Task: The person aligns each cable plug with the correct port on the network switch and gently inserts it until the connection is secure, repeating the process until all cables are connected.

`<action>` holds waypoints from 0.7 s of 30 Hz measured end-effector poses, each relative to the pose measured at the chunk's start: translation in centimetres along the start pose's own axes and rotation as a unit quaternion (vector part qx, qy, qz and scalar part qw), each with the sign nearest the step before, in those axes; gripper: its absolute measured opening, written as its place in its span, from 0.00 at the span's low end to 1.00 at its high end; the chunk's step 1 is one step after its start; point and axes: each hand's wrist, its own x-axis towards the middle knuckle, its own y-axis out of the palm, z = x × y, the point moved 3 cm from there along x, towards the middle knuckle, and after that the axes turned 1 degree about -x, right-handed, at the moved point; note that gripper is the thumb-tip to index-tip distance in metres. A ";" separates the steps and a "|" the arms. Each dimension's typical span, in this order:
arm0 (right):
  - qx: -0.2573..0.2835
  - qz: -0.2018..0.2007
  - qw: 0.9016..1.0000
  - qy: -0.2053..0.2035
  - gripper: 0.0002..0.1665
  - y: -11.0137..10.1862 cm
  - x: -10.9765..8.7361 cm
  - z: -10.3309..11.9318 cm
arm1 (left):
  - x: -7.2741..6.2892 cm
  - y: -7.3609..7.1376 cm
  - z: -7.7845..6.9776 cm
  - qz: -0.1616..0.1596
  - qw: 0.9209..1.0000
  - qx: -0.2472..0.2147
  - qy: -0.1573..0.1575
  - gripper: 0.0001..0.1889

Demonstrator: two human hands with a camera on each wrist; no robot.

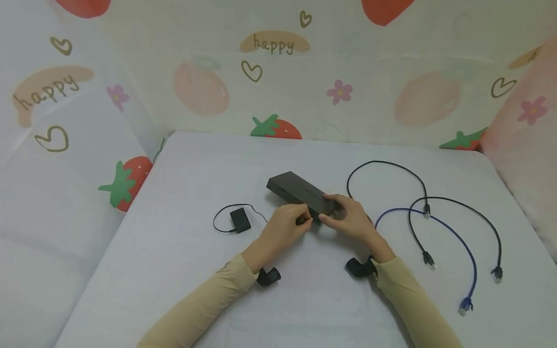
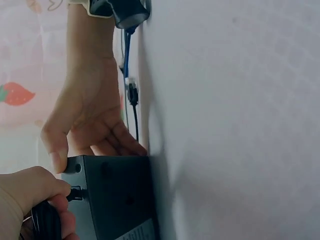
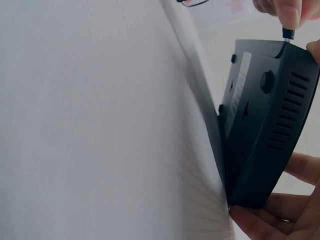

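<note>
A flat dark network switch (image 1: 300,191) is tilted up, its vented side and rubber-footed underside (image 3: 240,110) showing in the right wrist view. My right hand (image 1: 351,220) grips it at its right end, thumb and fingers on opposite edges. Between thumb and finger my left hand (image 1: 284,223) pinches a black power plug (image 3: 288,34), its metal tip right at the switch's edge. A loop of black cord (image 2: 46,220) is bunched in the left palm. The cord leads to a black power adapter (image 1: 240,220) lying left of the hands.
On the right of the white table (image 1: 183,299) lie black network cables (image 1: 472,209) and a blue network cable (image 1: 467,251), crossing each other, with clear plugs on their ends. A printed curtain (image 1: 365,58) stands behind and along the sides.
</note>
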 end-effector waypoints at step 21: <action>-0.056 -0.017 0.998 -0.005 0.41 0.6 -0.2 0.3 | -1.0 0.2 1.1 0.021 0.993 -0.083 -0.076 0.04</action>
